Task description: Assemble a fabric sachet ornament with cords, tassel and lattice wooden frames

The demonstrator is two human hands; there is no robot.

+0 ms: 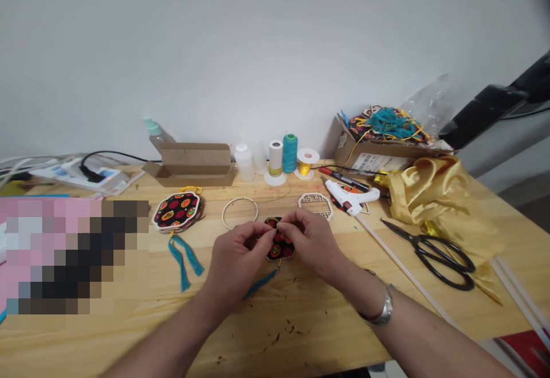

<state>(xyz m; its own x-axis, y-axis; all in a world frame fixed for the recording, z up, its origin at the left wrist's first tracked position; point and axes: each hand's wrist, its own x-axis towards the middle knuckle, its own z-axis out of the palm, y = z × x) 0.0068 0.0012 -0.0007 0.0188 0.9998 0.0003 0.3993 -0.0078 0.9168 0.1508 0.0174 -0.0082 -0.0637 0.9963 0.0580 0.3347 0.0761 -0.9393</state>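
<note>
My left hand [238, 258] and my right hand [311, 243] meet over a small black fabric ornament [280, 249] with red and orange flower patterns. Thumb and forefinger are pinched together on each hand at its upper part; what lies between the tips is too small to make out. Below the ornament hangs a teal tassel [263, 282], partly behind my left hand. A thin wooden ring [224, 216] lies behind my left hand. Just beyond my right hand is a wooden lattice frame [329, 209]. A silver bracelet [387, 306] circles my right wrist.
Left stands a stack of finished-looking ornaments [176, 211]. Thread spools [290, 154], a bottle [244, 163] and an open cardboard box [197, 174] line the wall. To the right lie a glue gun [350, 197], black scissors [444, 258], gold cloth [442, 195] and a filled carton [378, 157].
</note>
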